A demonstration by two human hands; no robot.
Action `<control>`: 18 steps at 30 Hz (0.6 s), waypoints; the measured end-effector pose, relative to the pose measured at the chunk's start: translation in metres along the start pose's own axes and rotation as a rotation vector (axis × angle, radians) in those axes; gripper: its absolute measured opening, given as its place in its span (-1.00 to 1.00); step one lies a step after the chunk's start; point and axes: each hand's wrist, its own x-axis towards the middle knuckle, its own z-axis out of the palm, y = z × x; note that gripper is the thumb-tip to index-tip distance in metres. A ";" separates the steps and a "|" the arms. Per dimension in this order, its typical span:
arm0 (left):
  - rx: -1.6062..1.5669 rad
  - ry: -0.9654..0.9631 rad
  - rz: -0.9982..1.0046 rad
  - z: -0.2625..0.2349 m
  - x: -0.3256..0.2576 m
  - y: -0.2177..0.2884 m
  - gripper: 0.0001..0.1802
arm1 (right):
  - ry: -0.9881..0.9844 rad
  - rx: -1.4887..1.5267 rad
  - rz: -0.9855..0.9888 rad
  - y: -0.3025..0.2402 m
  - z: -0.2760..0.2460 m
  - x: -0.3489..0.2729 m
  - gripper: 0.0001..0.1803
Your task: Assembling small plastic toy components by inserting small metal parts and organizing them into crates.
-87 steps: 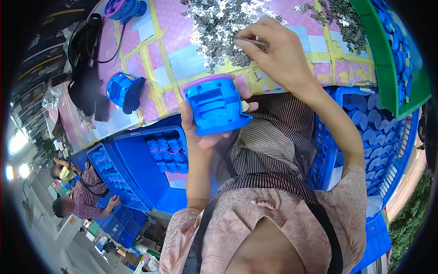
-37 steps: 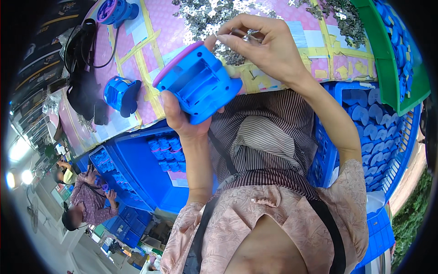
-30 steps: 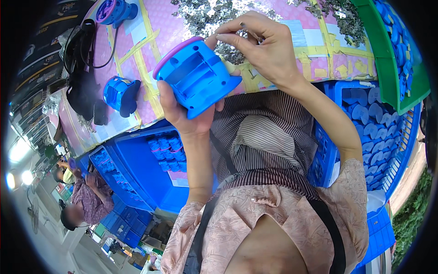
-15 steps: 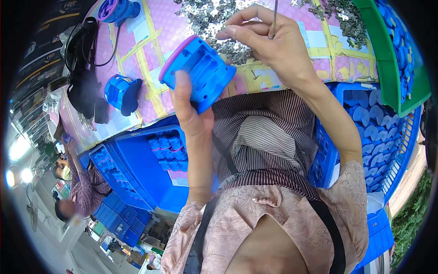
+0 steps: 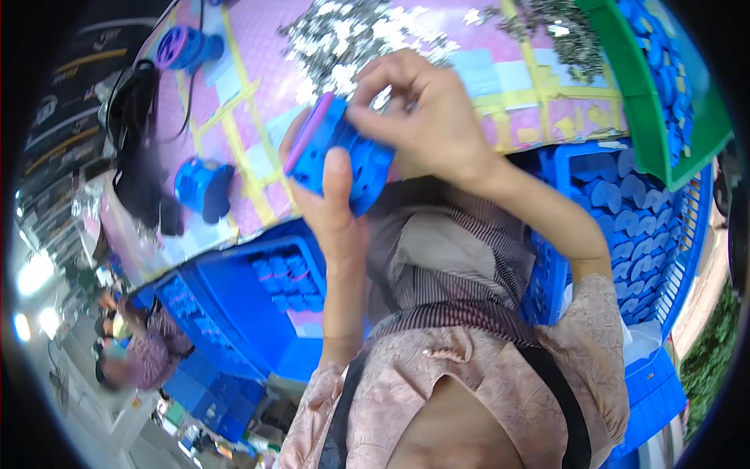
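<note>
My left hand (image 5: pixel 334 211) is wrapped round a blue plastic housing (image 5: pixel 366 168) with a pink rim, its thumb pressed on the near side. The housing is tilted above the table's front edge. Close against its upper right side, my right hand (image 5: pixel 437 117) has its thumb and forefinger pinched together. Motion blur hides what those fingertips hold, if anything. Behind both hands lies a loose heap of small silvery metal pieces (image 5: pixel 332 47) on the table.
On the pink table covering (image 5: pixel 250 47) at left sit a blue part (image 5: pixel 201 187) and a pink-rimmed one (image 5: pixel 180 48). A green tray (image 5: pixel 637 102) and a basket (image 5: pixel 691 234) of blue parts stand right. A blue bin (image 5: pixel 234 273) holds similar housings. Another person (image 5: pixel 152 356) is far left.
My right hand has moved down and left, from over the metal pieces to the housing. The thin rod seen in it earlier no longer shows. The housing has turned slightly in my left hand.
</note>
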 end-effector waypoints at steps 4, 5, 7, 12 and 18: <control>0.022 0.012 0.011 0.003 -0.007 0.005 -0.17 | 0.040 -0.183 -0.296 -0.008 0.004 -0.006 -0.91; 0.036 0.010 0.004 -0.001 -0.006 0.003 -0.17 | 0.056 -0.201 -0.304 -0.008 0.003 -0.008 -0.91; 0.052 0.028 -0.015 -0.005 -0.007 0.005 -0.22 | -0.021 -0.297 -0.454 -0.007 0.004 -0.010 -0.89; -0.149 -0.123 -0.175 -0.011 -0.002 0.016 -0.27 | 0.295 -0.847 -0.335 0.003 -0.043 0.023 -0.84; -0.178 -0.117 -0.233 -0.007 -0.002 0.013 -0.26 | 0.392 -1.208 -0.259 0.025 -0.074 0.044 -0.86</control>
